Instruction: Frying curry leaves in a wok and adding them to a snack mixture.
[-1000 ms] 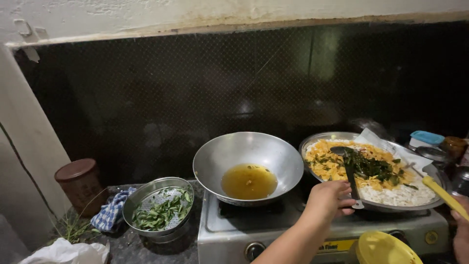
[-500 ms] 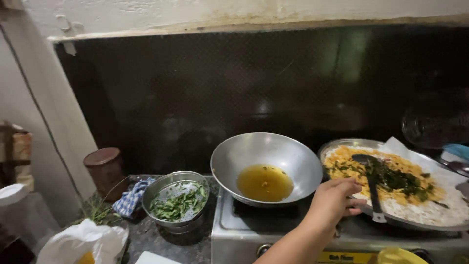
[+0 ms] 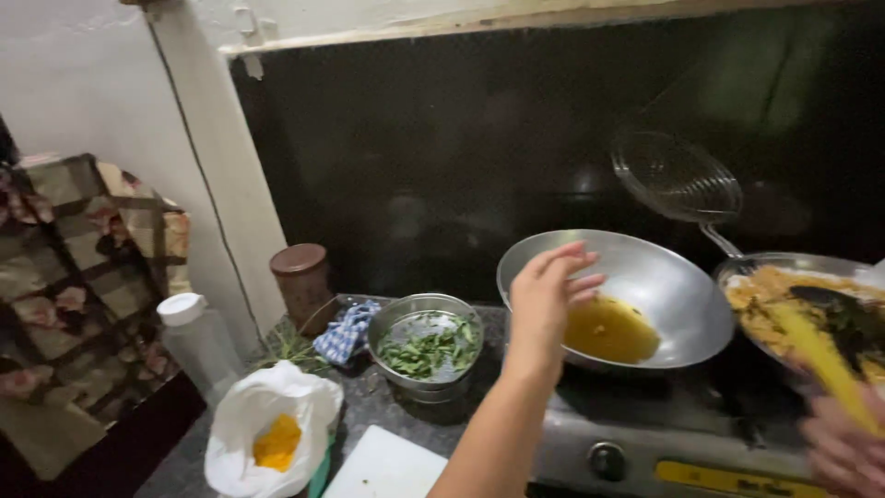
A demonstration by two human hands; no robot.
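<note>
My left hand (image 3: 546,297) hovers open and empty at centre frame over the wok (image 3: 616,297) of oil, near the bowl of greens (image 3: 426,343) — while my right hand (image 3: 843,449), lower right, grips a yellow utensil (image 3: 816,358).

A white bag (image 3: 270,426) of yellow powder sits open at the counter's left; a yellow label (image 3: 728,480) fronts the stove.

Dim indoor light, dark backsplash, perhaps slight motion blur.
</note>
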